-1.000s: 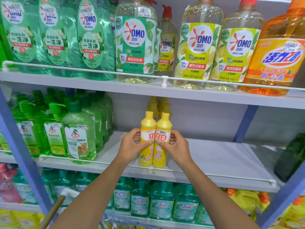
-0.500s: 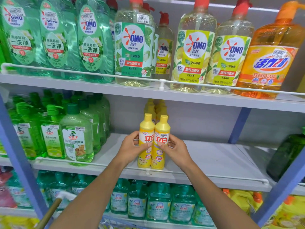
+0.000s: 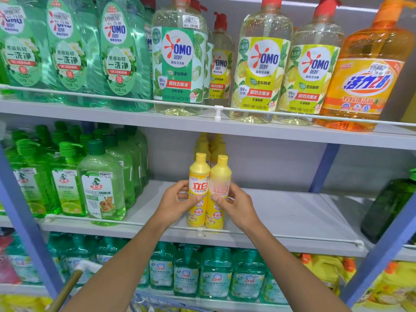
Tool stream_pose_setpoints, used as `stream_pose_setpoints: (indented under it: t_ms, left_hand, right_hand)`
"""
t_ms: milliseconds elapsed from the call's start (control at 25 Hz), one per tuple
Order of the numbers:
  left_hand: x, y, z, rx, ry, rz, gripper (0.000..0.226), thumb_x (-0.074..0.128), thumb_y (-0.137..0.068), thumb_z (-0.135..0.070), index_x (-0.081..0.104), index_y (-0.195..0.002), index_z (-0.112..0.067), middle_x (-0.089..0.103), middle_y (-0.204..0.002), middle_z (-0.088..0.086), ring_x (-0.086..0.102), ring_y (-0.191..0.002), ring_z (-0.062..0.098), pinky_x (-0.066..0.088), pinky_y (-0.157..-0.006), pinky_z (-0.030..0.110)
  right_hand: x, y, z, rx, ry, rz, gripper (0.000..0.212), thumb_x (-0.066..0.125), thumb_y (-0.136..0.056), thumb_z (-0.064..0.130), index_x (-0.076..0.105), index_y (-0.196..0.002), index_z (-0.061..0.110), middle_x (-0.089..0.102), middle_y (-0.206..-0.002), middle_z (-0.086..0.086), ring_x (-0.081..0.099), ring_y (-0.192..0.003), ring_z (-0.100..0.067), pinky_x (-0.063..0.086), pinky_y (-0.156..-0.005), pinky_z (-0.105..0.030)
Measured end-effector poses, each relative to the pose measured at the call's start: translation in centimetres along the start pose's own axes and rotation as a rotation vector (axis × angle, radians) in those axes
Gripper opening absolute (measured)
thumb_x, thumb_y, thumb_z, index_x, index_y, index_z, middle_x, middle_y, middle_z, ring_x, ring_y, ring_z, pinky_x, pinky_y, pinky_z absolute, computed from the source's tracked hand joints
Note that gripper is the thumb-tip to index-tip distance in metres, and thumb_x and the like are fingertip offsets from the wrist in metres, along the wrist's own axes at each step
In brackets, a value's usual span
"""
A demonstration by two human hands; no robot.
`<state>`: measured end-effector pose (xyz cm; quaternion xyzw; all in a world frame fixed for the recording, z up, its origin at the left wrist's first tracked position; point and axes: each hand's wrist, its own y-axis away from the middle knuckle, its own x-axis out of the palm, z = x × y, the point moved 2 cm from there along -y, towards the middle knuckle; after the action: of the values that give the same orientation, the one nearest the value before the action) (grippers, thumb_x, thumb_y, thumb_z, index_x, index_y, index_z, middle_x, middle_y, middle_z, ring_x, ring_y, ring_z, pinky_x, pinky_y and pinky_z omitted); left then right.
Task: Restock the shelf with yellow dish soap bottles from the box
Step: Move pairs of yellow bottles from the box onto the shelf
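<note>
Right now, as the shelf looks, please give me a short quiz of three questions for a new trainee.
1. True or false: the left hand grips the left yellow bottle, the right hand the right yellow bottle.
2. What stands left of them on the same shelf? A. green bottles B. cans C. a box
3. Fill in: the big orange bottle stands on the ___ shelf.
Key: 1 true; 2 A; 3 top.

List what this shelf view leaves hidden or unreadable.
Head view only.
- Box: outside the frame.
- Rear yellow bottles: count hidden behind left front bottle and right front bottle.
- Label of right front bottle: blurred.
- Dark green bottle: cut by the right edge.
</note>
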<state>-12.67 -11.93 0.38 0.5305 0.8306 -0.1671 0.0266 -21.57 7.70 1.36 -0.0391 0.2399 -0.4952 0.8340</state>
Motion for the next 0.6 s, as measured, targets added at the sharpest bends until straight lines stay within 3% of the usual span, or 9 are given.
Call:
stream_pose_setpoints:
  t_ms: [80,200,360,600]
  left_hand:
    - [0.5,0.6,0.5,-0.008,-0.021,-0.041,0.057,0.090,-0.071,-0.033,0.065,-0.121,-0.022,0.072,-0.113,-0.006,0.068,-0.104,0.014,0.058,-0.092,0.039]
    - [1.2,0.9,1.4,-0.011,-0.061,-0.102,0.054,0.091,-0.070,-0.025,0.065,-0.118,-0.017,0.074,-0.108,-0.006,0.069,-0.100,0.010,0.058,-0.091,0.035]
    - [1.2,0.8,1.4,0.000,-0.108,-0.093,0.056,0.087,-0.075,-0.030,0.064,-0.125,-0.019,0.072,-0.114,-0.008,0.068,-0.105,0.009,0.056,-0.092,0.030]
    - [2.1,1.5,2.1,-0.045,-0.128,-0.152,0.053,0.089,-0.073,-0.023,0.064,-0.119,-0.016,0.071,-0.107,-0.005,0.065,-0.095,0.000,0.050,-0.073,0.010]
  right_hand:
    - [0.6,0.6,-1.0,0.013,0.041,-0.025,0.052,0.083,-0.083,0.028,0.058,-0.129,0.026,0.068,-0.114,0.019,0.064,-0.101,0.011,0.051,-0.082,-0.007]
    - [1.5,1.5,-2.9,0.043,0.103,-0.044,0.057,0.087,-0.078,0.031,0.061,-0.127,0.019,0.071,-0.117,0.008,0.067,-0.101,0.001,0.058,-0.088,-0.019]
    - [2.0,1.0,-3.3,0.056,0.103,-0.118,0.059,0.089,-0.075,0.034,0.062,-0.126,0.019,0.072,-0.116,0.006,0.069,-0.100,-0.005,0.060,-0.089,-0.027]
    - [2.5,1.7,-5.0,0.098,0.180,-0.133,0.057,0.088,-0.074,0.042,0.062,-0.121,0.020,0.072,-0.111,0.006,0.069,-0.096,-0.006,0.061,-0.086,-0.031]
